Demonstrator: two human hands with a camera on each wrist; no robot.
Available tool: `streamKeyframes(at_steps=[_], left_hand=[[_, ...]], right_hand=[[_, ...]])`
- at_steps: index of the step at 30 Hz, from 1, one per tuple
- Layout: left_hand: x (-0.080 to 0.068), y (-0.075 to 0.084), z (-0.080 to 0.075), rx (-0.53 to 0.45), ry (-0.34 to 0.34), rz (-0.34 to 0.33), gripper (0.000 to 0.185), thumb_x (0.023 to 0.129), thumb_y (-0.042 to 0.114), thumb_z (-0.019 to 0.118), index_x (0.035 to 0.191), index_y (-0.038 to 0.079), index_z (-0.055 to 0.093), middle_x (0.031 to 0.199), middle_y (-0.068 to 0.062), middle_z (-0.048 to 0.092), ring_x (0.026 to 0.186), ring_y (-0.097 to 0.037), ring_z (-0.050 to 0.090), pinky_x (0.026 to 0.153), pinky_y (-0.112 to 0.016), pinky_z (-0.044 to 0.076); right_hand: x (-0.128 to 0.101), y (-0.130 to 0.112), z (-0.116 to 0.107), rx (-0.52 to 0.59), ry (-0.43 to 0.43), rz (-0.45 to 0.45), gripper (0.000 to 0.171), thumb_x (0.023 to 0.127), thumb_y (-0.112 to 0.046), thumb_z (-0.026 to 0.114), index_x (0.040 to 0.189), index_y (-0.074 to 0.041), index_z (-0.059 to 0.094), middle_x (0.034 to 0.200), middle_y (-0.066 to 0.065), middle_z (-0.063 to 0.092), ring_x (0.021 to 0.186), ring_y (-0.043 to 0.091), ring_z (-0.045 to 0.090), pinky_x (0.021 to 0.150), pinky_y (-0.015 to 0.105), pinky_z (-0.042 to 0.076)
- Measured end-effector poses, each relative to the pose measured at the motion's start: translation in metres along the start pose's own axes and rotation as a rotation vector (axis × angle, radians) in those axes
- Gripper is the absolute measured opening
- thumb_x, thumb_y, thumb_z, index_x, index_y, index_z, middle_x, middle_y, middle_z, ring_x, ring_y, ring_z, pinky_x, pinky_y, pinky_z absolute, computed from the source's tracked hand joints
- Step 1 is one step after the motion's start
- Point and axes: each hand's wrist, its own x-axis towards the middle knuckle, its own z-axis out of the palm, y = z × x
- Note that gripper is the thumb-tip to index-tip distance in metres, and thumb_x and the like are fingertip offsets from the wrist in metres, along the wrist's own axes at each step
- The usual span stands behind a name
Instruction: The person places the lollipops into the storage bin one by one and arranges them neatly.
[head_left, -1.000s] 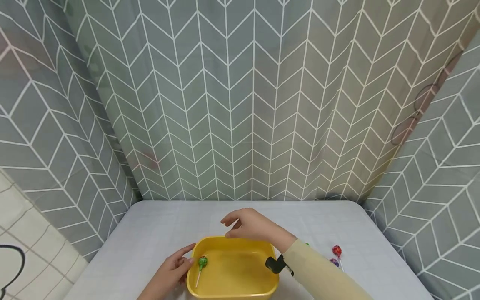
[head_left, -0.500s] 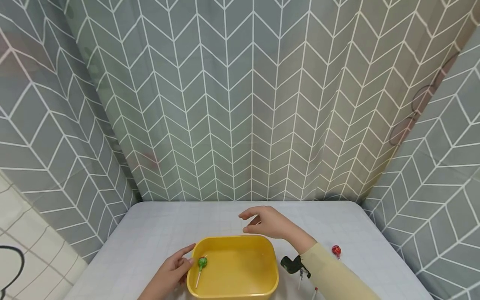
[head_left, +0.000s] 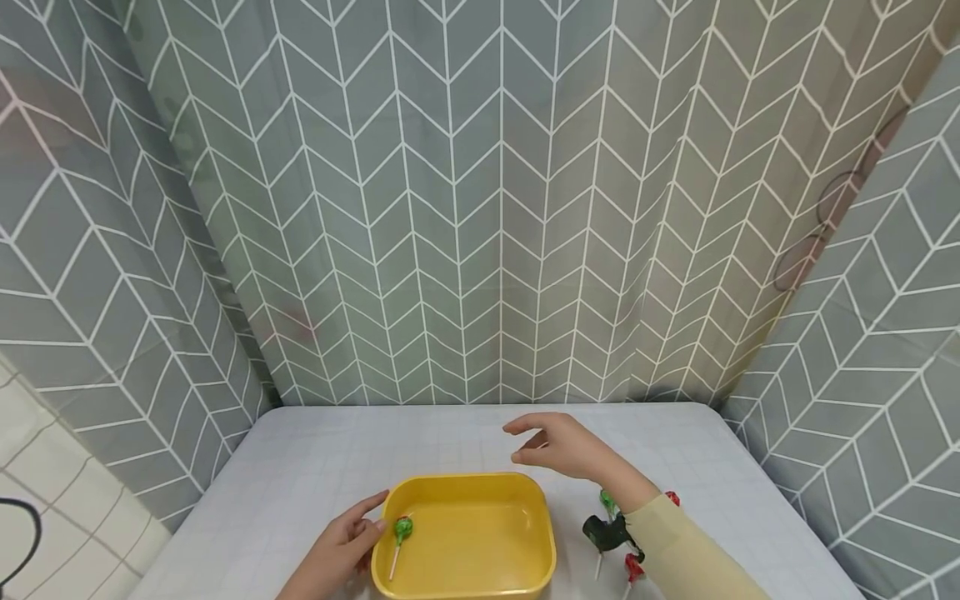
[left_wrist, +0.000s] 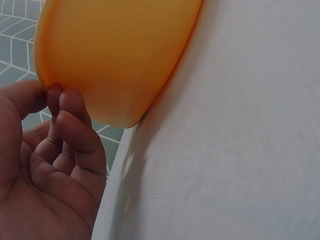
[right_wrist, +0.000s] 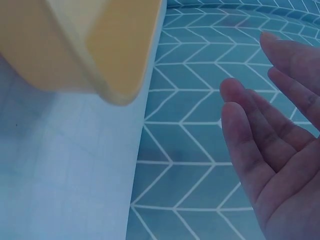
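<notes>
A yellow plastic tub (head_left: 472,492) stands near the table's front, and a green lollipop (head_left: 403,527) lies inside at its left end. My left hand (head_left: 341,546) holds the tub's left rim between thumb and fingers; the left wrist view shows the fingertips at the tub's edge (left_wrist: 115,60). Beyond the tub's back right corner, my right hand (head_left: 558,446) hovers with fingers loosely bent and nothing in them. Under and beside the right forearm lie a green lollipop (head_left: 607,502), a red lollipop (head_left: 633,568) and another red lollipop (head_left: 672,498), partly covered by the sleeve.
A white cloth covers the table (head_left: 322,442). Grey patterned curtains (head_left: 480,208) enclose its back and sides. A dark wrist-worn device (head_left: 606,533) hangs below my right forearm, and a white stick (head_left: 598,567) shows beneath it.
My right hand has moved right, from above the tub's back rim to past its corner, uncovering some lollipops. The left hand stays at the rim.
</notes>
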Motion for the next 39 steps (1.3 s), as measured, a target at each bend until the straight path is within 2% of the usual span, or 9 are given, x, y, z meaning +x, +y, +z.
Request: streamKeyframes(at_steps=[7, 19, 27, 33, 39], left_hand=[[0.001, -0.002, 0.0, -0.004, -0.006, -0.003, 0.073, 0.098, 0.042, 0.06, 0.152, 0.001, 0.032, 0.079, -0.009, 0.06, 0.063, -0.021, 0.053, 0.056, -0.028, 0.048], [-0.001, 0.0, 0.0, -0.001, -0.011, -0.001, 0.074, 0.098, 0.043, 0.059, 0.152, 0.0, 0.032, 0.078, -0.009, 0.06, 0.062, -0.02, 0.053, 0.055, -0.027, 0.047], [0.0, 0.002, 0.0, 0.008, 0.017, -0.03, 0.075, 0.097, 0.043, 0.061, 0.152, 0.0, 0.032, 0.078, -0.009, 0.06, 0.063, -0.021, 0.054, 0.055, -0.028, 0.047], [0.004, 0.0, -0.001, 0.015, 0.016, -0.01, 0.077, 0.096, 0.046, 0.061, 0.152, 0.001, 0.033, 0.076, -0.008, 0.059, 0.063, -0.021, 0.054, 0.055, -0.028, 0.048], [0.005, 0.0, -0.001, 0.02, 0.016, -0.004, 0.076, 0.096, 0.046, 0.061, 0.152, 0.001, 0.033, 0.075, -0.008, 0.059, 0.063, -0.021, 0.054, 0.055, -0.029, 0.048]], right_hand=[[-0.011, 0.011, -0.007, 0.013, 0.037, 0.04, 0.041, 0.09, -0.026, 0.075, 0.129, -0.018, 0.065, 0.127, 0.004, 0.063, 0.099, 0.017, 0.066, 0.076, 0.03, 0.056], [-0.032, 0.033, -0.018, 0.003, 0.13, 0.155, 0.04, 0.087, -0.033, 0.077, 0.125, -0.021, 0.067, 0.124, 0.005, 0.064, 0.1, 0.02, 0.065, 0.077, 0.035, 0.056], [-0.044, 0.045, -0.028, -0.008, 0.161, 0.172, 0.041, 0.089, -0.033, 0.076, 0.127, -0.019, 0.066, 0.124, 0.008, 0.063, 0.101, 0.023, 0.065, 0.077, 0.035, 0.056], [-0.055, 0.059, -0.033, 0.009, 0.194, 0.237, 0.041, 0.089, -0.033, 0.076, 0.127, -0.023, 0.066, 0.124, 0.006, 0.063, 0.103, 0.021, 0.065, 0.08, 0.037, 0.055], [-0.067, 0.07, -0.038, 0.021, 0.21, 0.25, 0.041, 0.089, -0.03, 0.076, 0.127, -0.017, 0.066, 0.122, 0.008, 0.064, 0.101, 0.023, 0.065, 0.081, 0.038, 0.055]])
